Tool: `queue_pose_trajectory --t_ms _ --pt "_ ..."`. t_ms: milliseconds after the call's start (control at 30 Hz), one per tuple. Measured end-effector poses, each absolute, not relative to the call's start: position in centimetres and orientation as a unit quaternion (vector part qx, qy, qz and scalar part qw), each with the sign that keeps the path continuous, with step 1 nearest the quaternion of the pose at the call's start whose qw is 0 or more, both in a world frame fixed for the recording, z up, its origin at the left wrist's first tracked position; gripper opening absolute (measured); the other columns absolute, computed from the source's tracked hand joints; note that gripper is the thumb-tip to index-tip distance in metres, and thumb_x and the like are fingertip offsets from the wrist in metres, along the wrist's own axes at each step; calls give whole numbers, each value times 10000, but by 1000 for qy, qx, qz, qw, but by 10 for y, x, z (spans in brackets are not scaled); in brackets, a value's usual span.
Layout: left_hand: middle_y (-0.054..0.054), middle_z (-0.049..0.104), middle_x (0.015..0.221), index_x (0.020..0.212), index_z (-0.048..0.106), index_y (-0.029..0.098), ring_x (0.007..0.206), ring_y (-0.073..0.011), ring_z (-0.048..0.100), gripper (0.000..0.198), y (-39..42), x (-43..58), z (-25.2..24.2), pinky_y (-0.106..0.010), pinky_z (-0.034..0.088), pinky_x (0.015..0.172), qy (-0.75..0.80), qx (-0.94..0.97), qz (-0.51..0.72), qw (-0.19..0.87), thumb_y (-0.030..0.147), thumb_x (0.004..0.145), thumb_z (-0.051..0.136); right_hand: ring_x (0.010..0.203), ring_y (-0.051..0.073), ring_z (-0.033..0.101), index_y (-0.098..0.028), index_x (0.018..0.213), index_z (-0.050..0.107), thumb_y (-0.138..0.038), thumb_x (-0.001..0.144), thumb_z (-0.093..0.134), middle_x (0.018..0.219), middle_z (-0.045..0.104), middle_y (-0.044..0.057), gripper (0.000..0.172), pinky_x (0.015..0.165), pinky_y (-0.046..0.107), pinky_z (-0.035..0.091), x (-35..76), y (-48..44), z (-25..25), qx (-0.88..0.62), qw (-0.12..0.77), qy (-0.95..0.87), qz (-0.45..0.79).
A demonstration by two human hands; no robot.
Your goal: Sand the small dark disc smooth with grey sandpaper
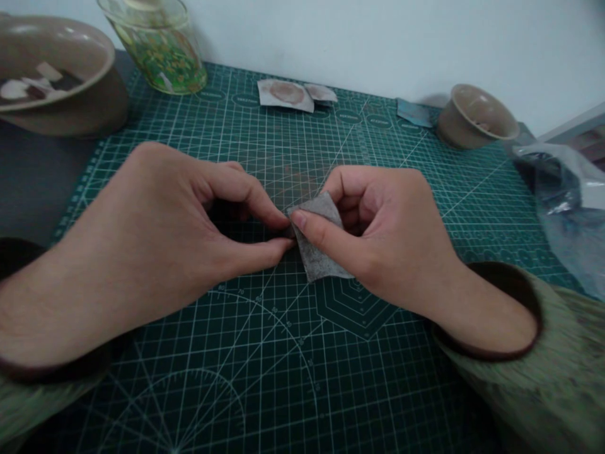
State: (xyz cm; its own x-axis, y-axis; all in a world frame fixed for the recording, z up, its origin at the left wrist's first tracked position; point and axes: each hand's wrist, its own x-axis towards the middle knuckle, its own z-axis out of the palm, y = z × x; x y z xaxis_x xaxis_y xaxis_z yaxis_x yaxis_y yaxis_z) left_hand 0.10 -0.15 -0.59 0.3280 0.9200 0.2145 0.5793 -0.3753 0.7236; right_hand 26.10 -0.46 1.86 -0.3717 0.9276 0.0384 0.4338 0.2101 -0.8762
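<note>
gray sheet (317,260), under right thumb (326,233), beside left fingertips (280,217)

My scrap (317,260), mid-frame: mottled grey
My sleeves (558,356), lower corners: muted green
Mat (265,384): dark green, pale grid
Bowl (92,113), upper left: beige-brown
Jar (172,60), upper left: green-and-yellow pattern

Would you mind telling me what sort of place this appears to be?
Probably a craft or hobby workspace, judging by the gridded green cutting mat, the large bowl of small pieces at upper left, and the grey, sandpaper-like sheet in the right hand.
</note>
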Motion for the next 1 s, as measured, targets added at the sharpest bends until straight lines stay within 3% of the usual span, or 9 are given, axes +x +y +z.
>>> queue_pose_trajectory --t_ms 133,233,367,567,733,1000 --pt "43 842 843 910 968 345 710 -175 701 284 -3 3 -5 -362 440 639 494 763 312 278 566 1077 905 733 235 747 -310 811 640 -274 1053 992 648 611 -47 429 612 335 580 261 -4 18 -477 267 -717 432" --pt "34 838 825 901 971 359 708 -186 708 281 -6 5 -5 -351 476 627 503 756 312 279 597 1040 918 743 240 745 -313 810 633 -315 1012 1064 661 617 -45 475 599 337 573 261 -2 18 -489 291 -710 415" --pt "44 823 799 881 978 342 692 -174 700 350 -6 5 -4 -311 544 686 509 755 309 275 630 1058 888 709 221 721 -308 796 618 -273 1030 1013 663 618 -45 460 596 334 570 261 0 19 -476 267 -717 434" --pt "64 824 810 887 986 364 692 -155 700 281 -1 1 -3 -294 518 688 488 762 308 294 589 1043 925 692 207 701 -306 792 620 -247 1015 1016 642 570 -68 459 600 323 544 262 0 20 -463 272 -720 438" --pt "70 825 812 884 977 358 688 -146 686 218 -1 0 -5 -299 454 632 494 756 313 294 533 1011 953 694 200 694 -300 826 638 -264 1106 920 677 615 -53 399 633 328 560 264 -1 19 -466 274 -721 433" --pt "58 823 823 898 973 336 705 -154 699 298 -5 4 -6 -309 435 644 492 758 322 282 565 1080 915 676 200 654 -301 804 631 -268 1082 931 659 608 -43 410 588 325 504 262 0 20 -465 269 -724 432"
